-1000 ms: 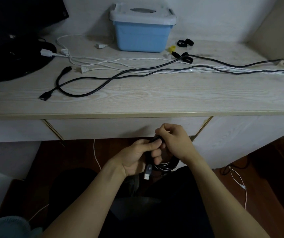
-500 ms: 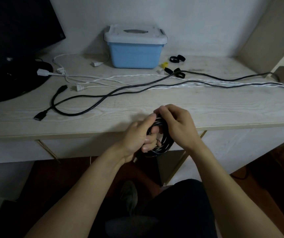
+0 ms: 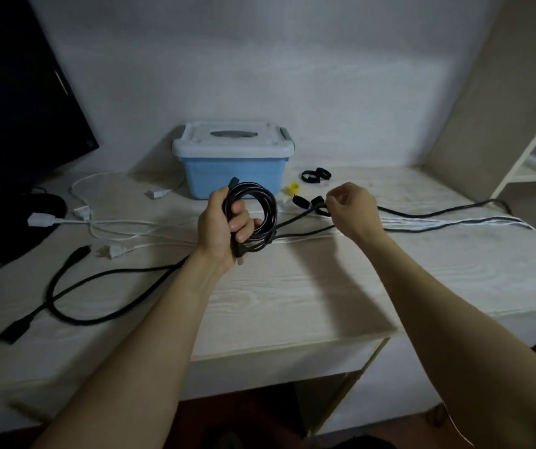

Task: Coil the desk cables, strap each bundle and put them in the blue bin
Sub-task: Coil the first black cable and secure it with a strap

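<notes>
Coil (image 3: 255, 218) is now gripped by left hand (image 3: 222, 226) alone, lifted over desk (image 3: 292, 293) before closed bin (image 3: 232, 166). Right hand (image 3: 352, 210) has been taken off it; fingers are curled at a strap (image 3: 320, 202), pinch unclear.

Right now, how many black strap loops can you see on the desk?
4. Two black strap loops lie side by side right of the blue bin. One lies by the yellow piece, one at the right hand; more may be hidden.
</notes>
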A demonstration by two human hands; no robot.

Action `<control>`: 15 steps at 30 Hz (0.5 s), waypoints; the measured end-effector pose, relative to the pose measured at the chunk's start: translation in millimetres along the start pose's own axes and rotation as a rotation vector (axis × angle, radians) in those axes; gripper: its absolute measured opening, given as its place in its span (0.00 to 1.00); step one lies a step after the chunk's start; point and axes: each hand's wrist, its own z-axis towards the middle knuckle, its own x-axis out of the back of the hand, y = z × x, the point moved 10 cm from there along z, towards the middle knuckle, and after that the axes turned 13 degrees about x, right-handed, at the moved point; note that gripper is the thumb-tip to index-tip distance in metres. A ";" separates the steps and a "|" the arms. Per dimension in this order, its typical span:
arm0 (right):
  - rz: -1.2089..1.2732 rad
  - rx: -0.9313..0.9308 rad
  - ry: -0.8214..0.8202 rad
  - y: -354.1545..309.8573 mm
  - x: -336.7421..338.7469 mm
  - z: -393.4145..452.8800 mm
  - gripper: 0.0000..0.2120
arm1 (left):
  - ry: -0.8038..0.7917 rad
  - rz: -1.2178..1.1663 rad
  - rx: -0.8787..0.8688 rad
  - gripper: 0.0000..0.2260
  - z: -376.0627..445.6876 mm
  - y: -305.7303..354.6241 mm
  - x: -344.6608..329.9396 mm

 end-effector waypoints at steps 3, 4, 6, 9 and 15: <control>0.007 0.048 0.028 0.1 -13.2 29.2 0.10 | 0.134 0.013 -0.067 0.22 27.1 11.0 17.7; 0.021 0.049 0.014 1.1 -20.8 38.0 0.10 | 0.185 0.012 -0.090 0.22 31.7 12.7 22.0; -0.001 0.067 -0.043 2.2 -40.6 57.6 0.11 | 0.210 0.009 -0.120 0.22 41.4 12.1 25.2; -0.205 0.110 -0.174 5.2 -67.6 74.5 0.12 | 0.172 0.076 -0.158 0.22 41.5 9.1 25.4; -0.415 0.111 -0.271 24.7 -92.4 75.0 0.11 | 0.227 0.089 -0.249 0.23 37.6 13.2 28.4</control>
